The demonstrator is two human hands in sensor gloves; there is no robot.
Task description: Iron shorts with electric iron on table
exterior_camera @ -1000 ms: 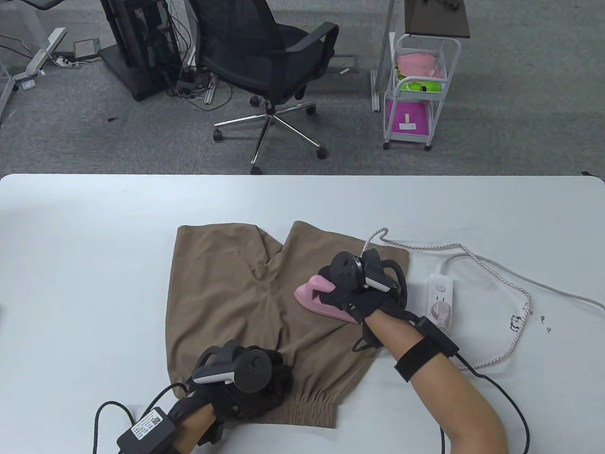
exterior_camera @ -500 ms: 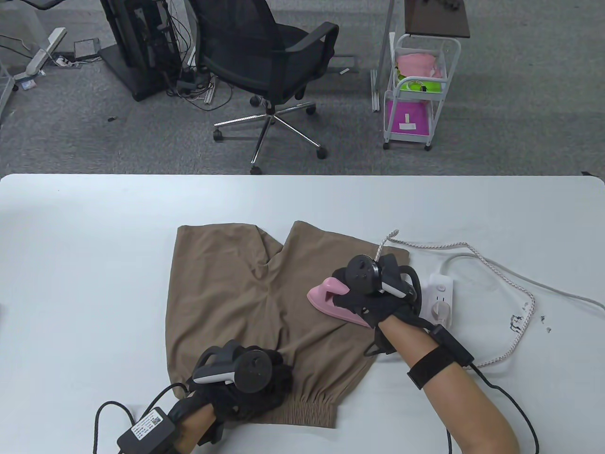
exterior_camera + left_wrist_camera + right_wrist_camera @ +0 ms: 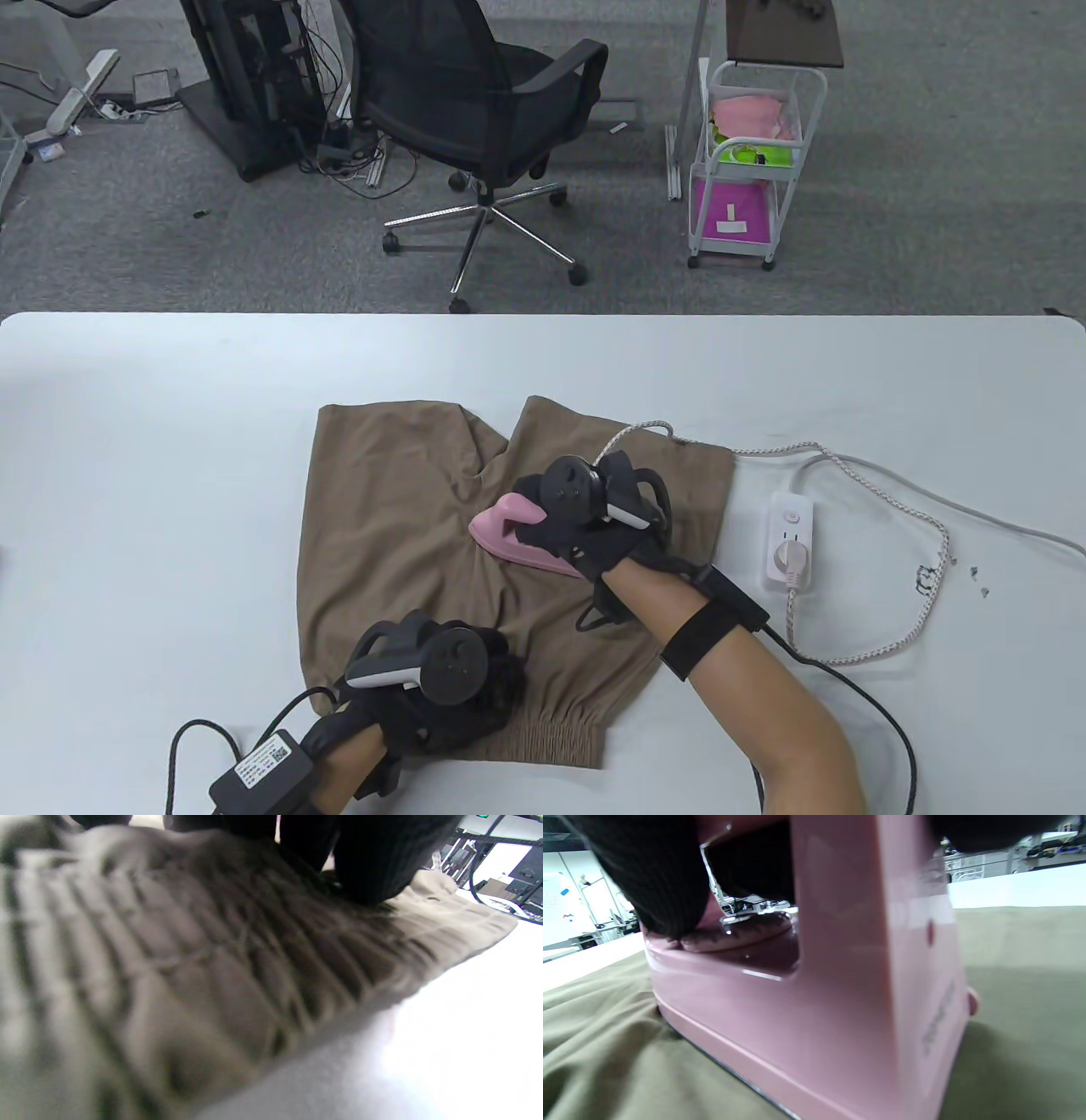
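1. Table view: I am mid-stroke. My right hand (image 3: 594,518) grips the handle of the pink iron (image 3: 509,539), whose soleplate lies flat on the tan shorts (image 3: 407,526) near the crotch seam, nose pointing to the view's left. My left hand (image 3: 441,671) rests on the shorts just above the elastic waistband at the near edge, fingers hidden under the tracker (how far they spread I cannot tell). The shorts lie spread in the middle of the white table (image 3: 153,441); the iron's braided cord (image 3: 857,475) runs to the power strip (image 3: 791,536) on the right. I judge the next move should glide the iron across the left leg while the left hand pins the cloth.

2. Left wrist view: dark gloved fingers (image 3: 365,861) press onto the gathered waistband (image 3: 178,976), close to the table edge of the fabric.

3. Right wrist view: gloved fingers (image 3: 653,887) wrap the iron's handle (image 3: 835,887); the base sits on cloth, small wrinkles ahead of it.
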